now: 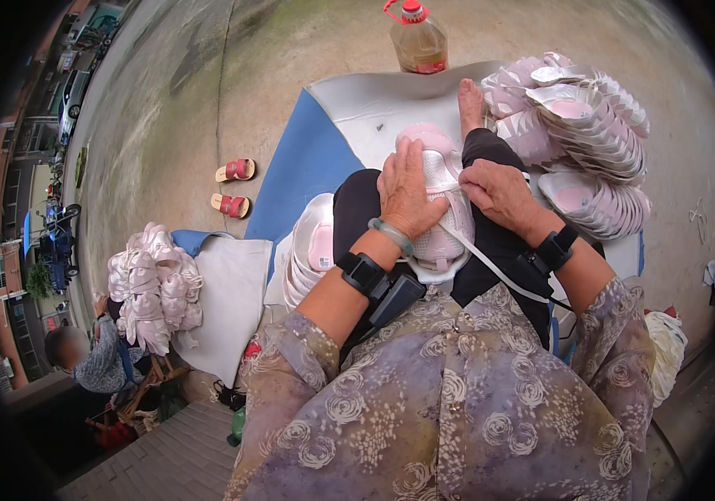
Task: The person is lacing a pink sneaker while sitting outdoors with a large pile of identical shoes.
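Lying on the pink-and-white shoe (436, 244) in the lap (359, 200), the left hand (406, 190) has fingers straight, thumb spread — the right hand (499, 196) pinches the white lace (498, 271) — stacked uppers (587, 125) sit at the pale sheet's (374, 108) far-right corner.

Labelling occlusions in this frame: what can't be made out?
All head view:
Right hand: palm side and full grip on the white lace, hidden by the back of the hand.
Pink-and-white shoe upper: underside, turned away; part of its top, covered by the left hand.
Stacked uppers at right: exact count, hidden by overlap.
Co-worker: handwork, too small.
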A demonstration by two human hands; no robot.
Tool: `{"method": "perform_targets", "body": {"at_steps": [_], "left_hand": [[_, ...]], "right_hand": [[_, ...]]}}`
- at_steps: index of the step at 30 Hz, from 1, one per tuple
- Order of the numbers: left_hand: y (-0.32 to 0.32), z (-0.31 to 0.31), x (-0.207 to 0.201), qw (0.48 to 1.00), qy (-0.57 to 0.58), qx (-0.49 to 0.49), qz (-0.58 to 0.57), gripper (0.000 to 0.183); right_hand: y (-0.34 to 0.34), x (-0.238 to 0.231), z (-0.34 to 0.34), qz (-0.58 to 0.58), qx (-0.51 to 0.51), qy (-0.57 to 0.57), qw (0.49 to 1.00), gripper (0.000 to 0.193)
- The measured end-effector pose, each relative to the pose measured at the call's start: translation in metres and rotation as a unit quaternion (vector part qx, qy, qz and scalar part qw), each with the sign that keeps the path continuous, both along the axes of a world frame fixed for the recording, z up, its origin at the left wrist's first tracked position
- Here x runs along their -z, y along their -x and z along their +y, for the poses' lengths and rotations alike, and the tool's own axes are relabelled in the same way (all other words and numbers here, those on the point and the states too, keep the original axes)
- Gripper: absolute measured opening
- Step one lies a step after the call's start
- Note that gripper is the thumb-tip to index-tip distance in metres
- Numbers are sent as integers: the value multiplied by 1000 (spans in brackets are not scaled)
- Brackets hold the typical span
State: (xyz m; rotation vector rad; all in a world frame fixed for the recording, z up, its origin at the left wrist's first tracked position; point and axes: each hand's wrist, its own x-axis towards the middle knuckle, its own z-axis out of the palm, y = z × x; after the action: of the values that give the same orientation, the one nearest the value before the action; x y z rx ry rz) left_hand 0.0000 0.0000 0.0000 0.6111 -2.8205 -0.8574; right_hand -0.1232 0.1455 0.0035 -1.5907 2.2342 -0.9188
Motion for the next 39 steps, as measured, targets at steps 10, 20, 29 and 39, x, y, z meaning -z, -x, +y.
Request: {"method": "perform_targets", "body": {"at_steps": [10, 20, 29, 39], "left_hand": [[-5, 1, 0, 1000, 7, -13, 13, 93], [-6, 3, -1, 999, -8, -1, 35, 91], [-5, 10, -4, 998, 50, 10, 46, 89], [3, -1, -17, 996, 90, 13, -14, 82]], "right_hand": [[5, 1, -12, -14, -13, 0, 1000, 14], [16, -6, -25, 51, -133, -50, 989, 10], [15, -6, -30, -10, -86, -99, 991, 9], [-25, -12, -3, -10, -20, 36, 999, 26]]}}
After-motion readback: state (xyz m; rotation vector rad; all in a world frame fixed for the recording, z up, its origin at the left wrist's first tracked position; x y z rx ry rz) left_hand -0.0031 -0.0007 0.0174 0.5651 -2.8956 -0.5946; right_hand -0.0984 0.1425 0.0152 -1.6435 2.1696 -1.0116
